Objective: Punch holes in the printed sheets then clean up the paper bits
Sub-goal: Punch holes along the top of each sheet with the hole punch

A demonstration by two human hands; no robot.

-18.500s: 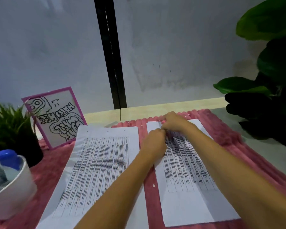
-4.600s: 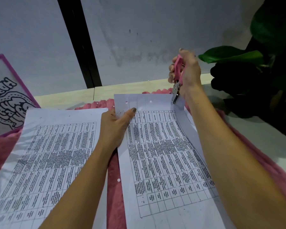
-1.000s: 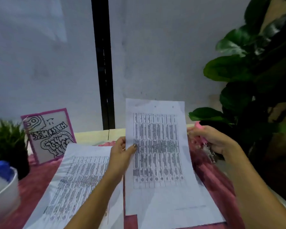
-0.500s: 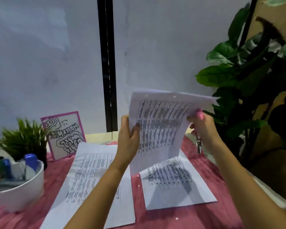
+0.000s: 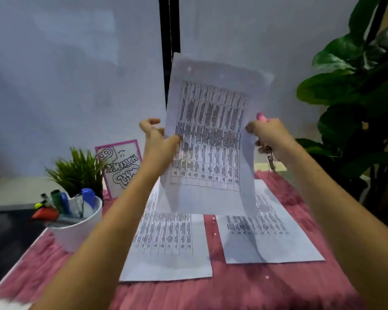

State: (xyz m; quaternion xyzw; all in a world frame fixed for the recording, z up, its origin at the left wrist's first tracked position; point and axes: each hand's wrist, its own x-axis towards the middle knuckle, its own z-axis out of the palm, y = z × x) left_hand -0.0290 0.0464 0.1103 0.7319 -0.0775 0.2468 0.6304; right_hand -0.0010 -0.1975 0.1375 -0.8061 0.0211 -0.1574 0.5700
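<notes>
Far left on the counter [image 5: 11, 189], a white cup [image 5: 76, 229] stuffed with markers, and just behind it a small spiky green plant [image 5: 76, 168]. Next along, a pink-framed doodle card [image 5: 121, 166] stands upright against the wall. The pink fuzzy mat [image 5: 211, 291] covers the near part of the counter.

Now the left hand [image 5: 157, 139] — raised well above the mat, thumb pressed on the front of the lifted printed sheet [image 5: 211, 139] at its left edge, the fingers curled behind it, so that grip is clamped on the paper. The sheet hangs nearly upright in the air, tilted a little, with two punched holes showing near its top edge.

Below it, two more sheets lie flat on the mat: the left flat sheet [image 5: 168, 240] and the right flat sheet [image 5: 267, 233], side by side with a strip of pink between them. In that strip, a few tiny white paper bits [image 5: 214, 218] — and one more on the mat nearer the camera.

On the right, the right hand [image 5: 269, 135] meets the sheet's right edge, fist closed around the pink hole punch [image 5: 269, 153]; its pink handle pokes out above the knuckles, its metal end hangs below. Whether those fingers also pinch the paper, I cannot tell.

Far right, a large-leaved dark plant [image 5: 356, 86].
</notes>
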